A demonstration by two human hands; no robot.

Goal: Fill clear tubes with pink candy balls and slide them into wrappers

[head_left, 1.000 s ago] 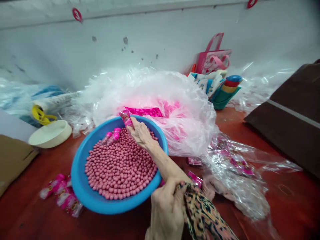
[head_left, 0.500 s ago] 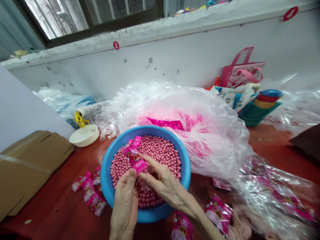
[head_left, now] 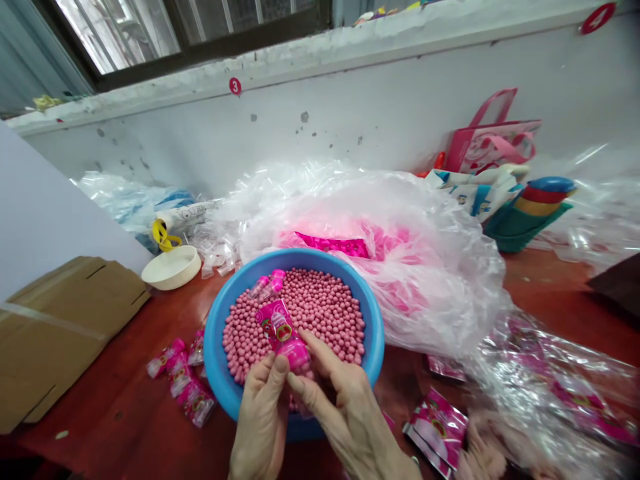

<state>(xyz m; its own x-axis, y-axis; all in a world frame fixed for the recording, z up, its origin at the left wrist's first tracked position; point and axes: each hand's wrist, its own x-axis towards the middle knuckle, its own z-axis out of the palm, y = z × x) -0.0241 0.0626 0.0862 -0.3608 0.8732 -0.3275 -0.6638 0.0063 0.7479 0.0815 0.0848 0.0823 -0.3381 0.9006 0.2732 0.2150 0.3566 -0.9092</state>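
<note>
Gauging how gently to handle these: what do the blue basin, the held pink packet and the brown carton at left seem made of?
Blue basin: likely plastic, smooth and satiny, with one even colour. Pink packet: apparently thin plastic film, glossy, printed, partly see-through. Brown carton: probably cardboard, matte, with cut slots and a flat face.

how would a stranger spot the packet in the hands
On the red table, find the blue basin of pink balls. Over it, the left hand and right hand hold a printed pink packet. Unlike the loose packets left of the basin, it is held.
</note>
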